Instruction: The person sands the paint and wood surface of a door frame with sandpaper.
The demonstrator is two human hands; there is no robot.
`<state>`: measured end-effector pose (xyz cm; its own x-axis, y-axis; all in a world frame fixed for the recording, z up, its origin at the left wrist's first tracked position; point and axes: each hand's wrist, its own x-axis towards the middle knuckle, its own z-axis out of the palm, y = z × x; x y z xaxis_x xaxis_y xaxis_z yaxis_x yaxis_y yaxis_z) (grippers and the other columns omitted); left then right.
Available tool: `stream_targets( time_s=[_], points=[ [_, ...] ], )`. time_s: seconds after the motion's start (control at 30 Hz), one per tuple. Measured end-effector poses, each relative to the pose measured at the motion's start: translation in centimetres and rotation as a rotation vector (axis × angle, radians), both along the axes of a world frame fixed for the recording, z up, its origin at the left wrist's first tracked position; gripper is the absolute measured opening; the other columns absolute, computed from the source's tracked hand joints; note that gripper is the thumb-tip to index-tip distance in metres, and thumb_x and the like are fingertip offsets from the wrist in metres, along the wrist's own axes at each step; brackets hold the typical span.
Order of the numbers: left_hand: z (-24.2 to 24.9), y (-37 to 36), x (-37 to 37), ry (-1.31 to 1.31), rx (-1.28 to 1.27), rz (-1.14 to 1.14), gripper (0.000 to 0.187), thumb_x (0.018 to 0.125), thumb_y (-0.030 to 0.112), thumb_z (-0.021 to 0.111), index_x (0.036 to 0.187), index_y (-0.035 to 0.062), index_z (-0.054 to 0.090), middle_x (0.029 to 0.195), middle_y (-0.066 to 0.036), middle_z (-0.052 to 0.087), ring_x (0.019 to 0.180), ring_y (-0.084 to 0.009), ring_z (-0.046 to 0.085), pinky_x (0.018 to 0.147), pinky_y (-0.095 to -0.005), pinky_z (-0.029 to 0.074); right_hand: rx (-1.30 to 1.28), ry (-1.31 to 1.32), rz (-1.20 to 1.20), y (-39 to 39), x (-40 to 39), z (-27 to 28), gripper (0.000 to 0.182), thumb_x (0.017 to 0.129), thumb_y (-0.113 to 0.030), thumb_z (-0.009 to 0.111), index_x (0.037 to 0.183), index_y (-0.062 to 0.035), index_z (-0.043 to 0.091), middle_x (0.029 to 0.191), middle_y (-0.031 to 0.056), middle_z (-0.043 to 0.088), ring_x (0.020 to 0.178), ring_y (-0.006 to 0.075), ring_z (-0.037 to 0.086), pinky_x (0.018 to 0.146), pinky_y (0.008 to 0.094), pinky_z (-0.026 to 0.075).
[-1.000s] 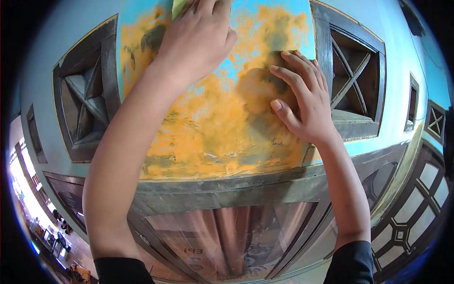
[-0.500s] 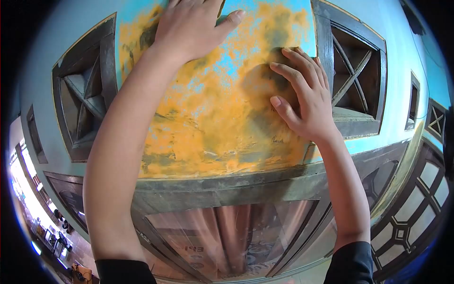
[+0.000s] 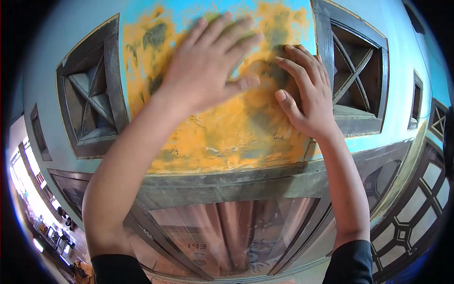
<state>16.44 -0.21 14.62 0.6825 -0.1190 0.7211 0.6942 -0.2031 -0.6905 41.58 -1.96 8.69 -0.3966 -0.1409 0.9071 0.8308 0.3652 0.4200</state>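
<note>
A patch of wall (image 3: 213,137) smeared in orange and dark grey shows blue paint through it. Across its upper part lies my left hand (image 3: 208,61), blurred by motion, palm towards the wall and fingers spread. An olive-yellow tint shows between those fingers; what lies under the palm is hidden. My right hand (image 3: 307,90) rests at the patch's right side, beside a window frame, its fingertips at the wall over a dark smudge. Its fingers are apart and slightly bent, with nothing seen in them.
Dark wooden vents with crossed slats flank the patch, a left vent (image 3: 90,94) and a right vent (image 3: 352,71). Below runs a wooden ledge (image 3: 231,187) above glass panes with a curtain (image 3: 236,232) behind. A panelled door (image 3: 411,222) stands at far right.
My left hand has slid down and to the right over the orange patch, uncovering its upper left. My right hand stays in nearly the same place.
</note>
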Motion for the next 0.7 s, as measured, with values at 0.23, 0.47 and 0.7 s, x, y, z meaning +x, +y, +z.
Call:
stream_targets(
  time_s=[0.23, 0.47, 0.7],
  points=[
    [-1.8, 0.2, 2.3, -0.171, 0.006, -0.039, 0.078, 0.095, 0.071, 0.044, 0.155, 0.0203, 0.042, 0.164, -0.01, 0.033, 0.151, -0.0376, 0.027, 0.123, -0.0574, 0.019, -0.006, 0.021, 0.041, 0.2, 0.2, 0.0, 0.049, 0.095, -0.044, 0.059, 0.137, -0.017, 0.059, 0.146, 0.0128, 0.052, 0.141, 0.0359, 0.043, 0.119, 0.0554, 0.029],
    [0.4, 0.5, -0.1, -0.177, 0.055, 0.0, 0.082, 0.093, 0.073, 0.048, 0.155, 0.0212, 0.042, 0.163, -0.008, 0.034, 0.15, -0.0418, 0.026, 0.122, -0.0601, 0.018, 0.001, 0.012, 0.011, 0.2, 0.1, 0.0, 0.05, 0.094, -0.042, 0.061, 0.137, -0.0171, 0.059, 0.146, 0.0127, 0.052, 0.141, 0.0358, 0.044, 0.119, 0.0553, 0.029],
    [-3.8, -0.3, 0.3, -0.092, -0.062, 0.024, 0.088, 0.09, 0.08, 0.041, 0.157, 0.0239, 0.038, 0.165, -0.008, 0.032, 0.152, -0.0421, 0.022, 0.123, -0.0611, 0.017, -0.009, 0.036, -0.058, -0.2, -0.5, -0.1, 0.055, 0.092, -0.039, 0.065, 0.142, -0.019, 0.055, 0.151, 0.0109, 0.048, 0.143, 0.0353, 0.042, 0.12, 0.0559, 0.028]
  ],
)
